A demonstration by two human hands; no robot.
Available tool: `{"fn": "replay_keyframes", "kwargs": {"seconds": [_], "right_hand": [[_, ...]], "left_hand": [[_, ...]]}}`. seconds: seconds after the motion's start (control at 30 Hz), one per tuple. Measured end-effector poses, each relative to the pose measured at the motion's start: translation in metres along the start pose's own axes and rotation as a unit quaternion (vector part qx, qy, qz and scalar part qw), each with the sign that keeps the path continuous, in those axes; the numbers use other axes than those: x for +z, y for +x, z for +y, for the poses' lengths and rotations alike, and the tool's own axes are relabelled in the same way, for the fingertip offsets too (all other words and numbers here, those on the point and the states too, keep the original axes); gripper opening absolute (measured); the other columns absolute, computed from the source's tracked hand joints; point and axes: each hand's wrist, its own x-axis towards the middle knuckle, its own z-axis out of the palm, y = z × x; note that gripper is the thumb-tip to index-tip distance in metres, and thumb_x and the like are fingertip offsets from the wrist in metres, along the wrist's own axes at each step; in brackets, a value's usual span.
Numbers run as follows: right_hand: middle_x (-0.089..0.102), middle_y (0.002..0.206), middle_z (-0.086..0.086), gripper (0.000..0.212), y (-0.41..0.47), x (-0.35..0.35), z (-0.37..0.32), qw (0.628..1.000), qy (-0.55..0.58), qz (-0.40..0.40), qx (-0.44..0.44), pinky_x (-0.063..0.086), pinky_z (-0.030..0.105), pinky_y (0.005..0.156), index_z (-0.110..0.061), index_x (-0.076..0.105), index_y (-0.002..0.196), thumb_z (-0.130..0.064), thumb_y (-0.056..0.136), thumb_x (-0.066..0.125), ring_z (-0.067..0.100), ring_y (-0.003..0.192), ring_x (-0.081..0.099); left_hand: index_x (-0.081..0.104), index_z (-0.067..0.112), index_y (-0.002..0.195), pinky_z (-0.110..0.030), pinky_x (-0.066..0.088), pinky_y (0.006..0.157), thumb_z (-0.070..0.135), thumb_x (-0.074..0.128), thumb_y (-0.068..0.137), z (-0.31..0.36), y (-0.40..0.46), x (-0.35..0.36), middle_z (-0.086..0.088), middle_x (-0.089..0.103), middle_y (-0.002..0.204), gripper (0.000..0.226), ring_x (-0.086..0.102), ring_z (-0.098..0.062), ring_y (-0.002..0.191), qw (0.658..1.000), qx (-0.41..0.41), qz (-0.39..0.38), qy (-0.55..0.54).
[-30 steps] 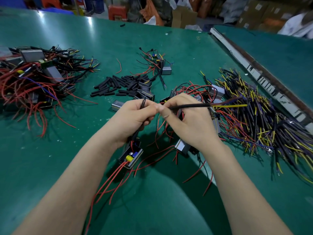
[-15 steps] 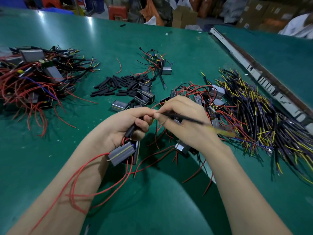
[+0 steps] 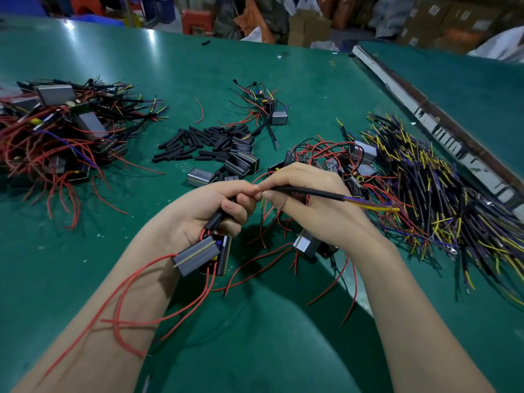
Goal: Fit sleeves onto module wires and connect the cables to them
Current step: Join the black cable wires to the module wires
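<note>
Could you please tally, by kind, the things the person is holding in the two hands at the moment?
Module, hanging by its wires below the left hand: 1
Sleeve, in the left hand: 1
Cable, in the right hand: 1
Total: 3

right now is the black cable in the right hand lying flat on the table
No, the right hand pinches the black cable and holds it above the table, its end meeting the left hand.
</note>
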Motion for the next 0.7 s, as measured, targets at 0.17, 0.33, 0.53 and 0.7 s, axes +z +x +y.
{"fn": "replay_keyframes", "kwargs": {"seconds": [0.17,0.33,0.53,0.7], "right_hand": [[0.065,0.086,0.002,0.016,0.0003,-0.0001,-0.0002,0.999,-0.044,-0.003,0.011,0.044,0.017,0.076,-0.009,0.074,0.091,0.002,0.082,0.067,0.009,0.080,0.058],[0.067,0.087,0.005,0.020,0.0002,0.0018,0.0004,0.998,-0.064,0.009,-0.022,0.049,0.028,0.076,-0.008,0.075,0.089,0.006,0.078,0.067,0.015,0.080,0.062],[0.065,0.088,-0.001,0.013,-0.0015,-0.0030,0.0013,0.999,-0.037,-0.003,-0.009,0.050,0.027,0.077,-0.008,0.074,0.090,-0.001,0.082,0.068,0.012,0.082,0.062],[0.065,0.086,-0.006,0.008,-0.0026,0.0008,0.0040,0.999,-0.043,-0.006,-0.013,0.050,0.028,0.073,-0.015,0.073,0.091,-0.017,0.084,0.070,0.006,0.081,0.061]], "left_hand": [[0.048,0.015,0.075,-0.007,0.019,0.026,0.019,0.053,0.074,0.0001,0.0010,0.0013,0.011,0.035,0.049,0.007,0.032,0.002,0.026,1.000,-0.003,-0.004,0.020],[0.049,0.014,0.074,-0.010,0.021,0.026,0.020,0.052,0.076,0.0012,0.0023,-0.0011,0.010,0.036,0.049,0.007,0.035,0.001,0.027,0.999,-0.032,-0.020,-0.021],[0.053,0.011,0.071,-0.009,0.019,0.028,0.018,0.056,0.072,-0.0003,0.0020,-0.0016,0.011,0.037,0.049,0.008,0.036,0.001,0.027,0.997,-0.049,-0.031,-0.050],[0.054,0.008,0.069,-0.009,0.020,0.031,0.001,0.080,0.056,-0.0007,0.0003,-0.0016,0.009,0.040,0.048,0.029,0.040,-0.001,0.026,0.989,-0.064,-0.065,-0.115]]}}
